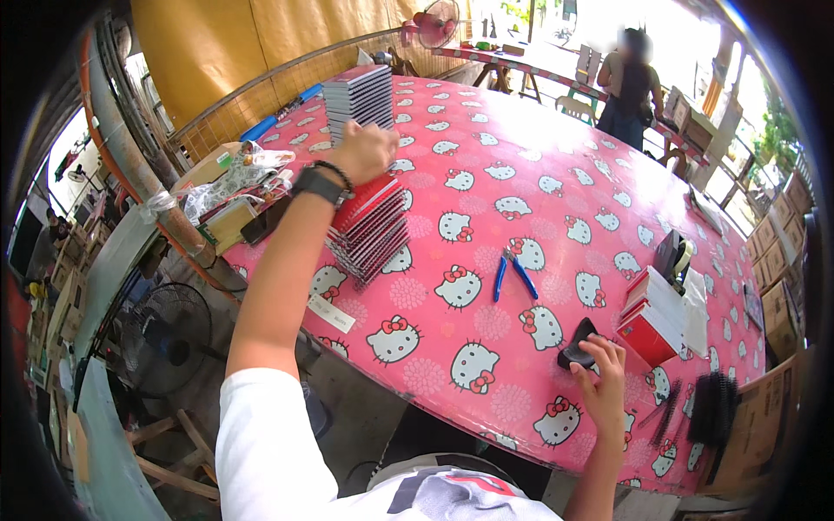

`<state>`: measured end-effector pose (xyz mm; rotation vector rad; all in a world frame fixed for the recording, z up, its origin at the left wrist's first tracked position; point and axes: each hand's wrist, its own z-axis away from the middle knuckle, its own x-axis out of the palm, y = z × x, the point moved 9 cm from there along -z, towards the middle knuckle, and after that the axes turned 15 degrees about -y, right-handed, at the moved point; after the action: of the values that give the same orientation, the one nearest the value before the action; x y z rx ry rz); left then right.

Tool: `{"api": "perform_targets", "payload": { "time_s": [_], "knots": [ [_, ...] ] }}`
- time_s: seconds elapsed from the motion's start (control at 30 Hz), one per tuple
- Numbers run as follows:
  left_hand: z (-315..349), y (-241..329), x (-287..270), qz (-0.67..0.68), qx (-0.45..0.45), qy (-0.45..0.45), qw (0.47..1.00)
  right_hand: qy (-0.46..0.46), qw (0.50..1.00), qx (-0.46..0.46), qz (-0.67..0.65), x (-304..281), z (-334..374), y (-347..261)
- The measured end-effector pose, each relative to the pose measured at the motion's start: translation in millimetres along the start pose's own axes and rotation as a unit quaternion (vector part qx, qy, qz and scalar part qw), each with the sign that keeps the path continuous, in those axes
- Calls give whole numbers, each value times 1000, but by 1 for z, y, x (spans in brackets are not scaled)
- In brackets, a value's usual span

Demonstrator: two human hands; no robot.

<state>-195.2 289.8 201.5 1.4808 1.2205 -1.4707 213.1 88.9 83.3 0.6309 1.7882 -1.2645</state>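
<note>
My left hand (368, 151) is closed, its fingers curled above a stack of red spiral-bound notebooks (369, 233). Whatever its fingers may hold is hidden. Just behind it rises a taller stack of spiral-bound notebooks with grey edges (359, 95). A dark watch (320, 185) and a beaded bracelet are on my left wrist. My right hand (604, 382) is at the table's near right, thumb and fingers apart. Its fingertips are at a small black object (577, 344) whose kind I cannot make out; whether they touch it is unclear.
Blue-handled pliers (515, 276) lie mid-table on the pink patterned cover (417, 347). At right stand a red-and-white block of paper (651, 317), black wire coils (712, 408) and a cardboard box (751, 425). Plastic-wrapped items (243, 178) lie left. A person (630, 87) stands far off.
</note>
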Motion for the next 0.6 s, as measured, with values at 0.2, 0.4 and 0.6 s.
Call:
{"api": "perform_targets", "payload": {
  "time_s": [0.2, 0.4, 0.6],
  "knots": [
    [-1, -40, 52, 167, -83, 101, 977, -14, 998, 45, 44, 36, -1, 71],
    [60, -37, 89, 186, -203, -253, 927, -14, 1000, -27, -1, 61, -31, 45],
    [58, -32, 83, 145, -210, -248, 935, 117, 991, -30, 54, -39, -8, 54]
  ]
}}
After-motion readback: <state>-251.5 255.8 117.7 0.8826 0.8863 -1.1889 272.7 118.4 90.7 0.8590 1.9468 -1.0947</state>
